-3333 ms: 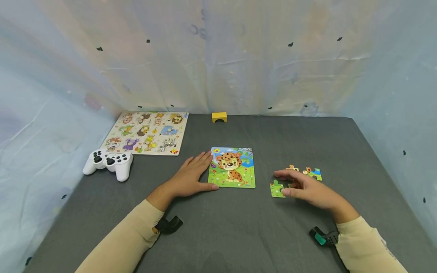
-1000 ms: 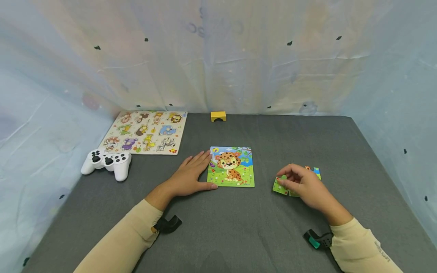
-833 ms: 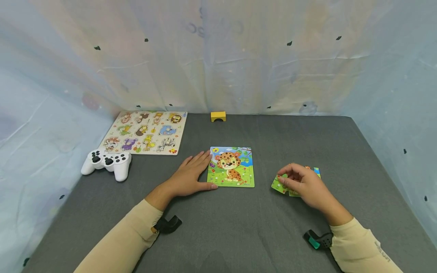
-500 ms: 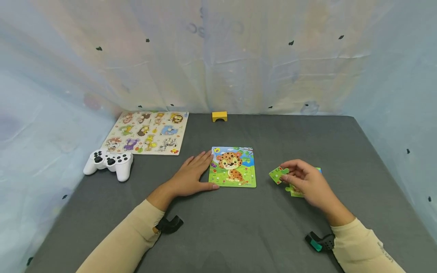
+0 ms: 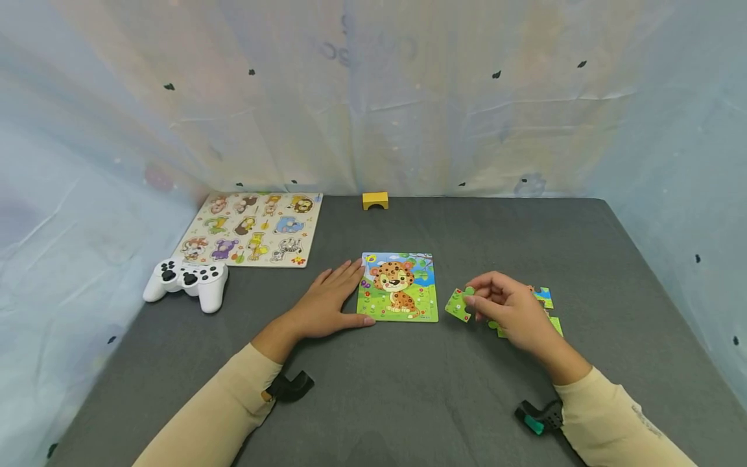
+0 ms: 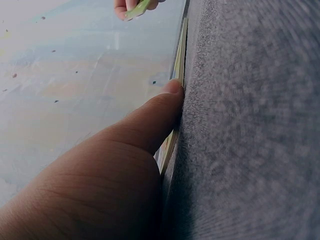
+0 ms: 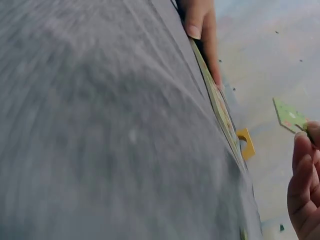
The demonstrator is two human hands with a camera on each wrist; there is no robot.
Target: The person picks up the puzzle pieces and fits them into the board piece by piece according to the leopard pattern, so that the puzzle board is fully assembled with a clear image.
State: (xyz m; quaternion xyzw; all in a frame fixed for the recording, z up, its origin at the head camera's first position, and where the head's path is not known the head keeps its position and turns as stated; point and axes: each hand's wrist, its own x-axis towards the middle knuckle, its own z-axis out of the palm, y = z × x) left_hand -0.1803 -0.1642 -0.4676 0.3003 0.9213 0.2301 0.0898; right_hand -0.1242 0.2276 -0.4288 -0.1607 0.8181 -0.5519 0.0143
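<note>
Piece [image 5: 458, 305] nearer puzzle [image 5: 397, 287] edge, seemingly aloft

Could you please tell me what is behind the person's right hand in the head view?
Parts of puzzle pieces show past the right hand: green bits on either side and a blue-and-green corner beyond. The hand covers the rest, so their number is unclear.

Screened-off recording space, wider room hidden: pale sheeting [image 5: 373, 110] closes three sides, grey cloth-topped table [image 5: 385, 383], wrist-worn cameras [image 5: 294, 387].

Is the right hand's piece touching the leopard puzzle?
No, the head view shows grey tabletop between the green piece and leopard puzzle.
</note>
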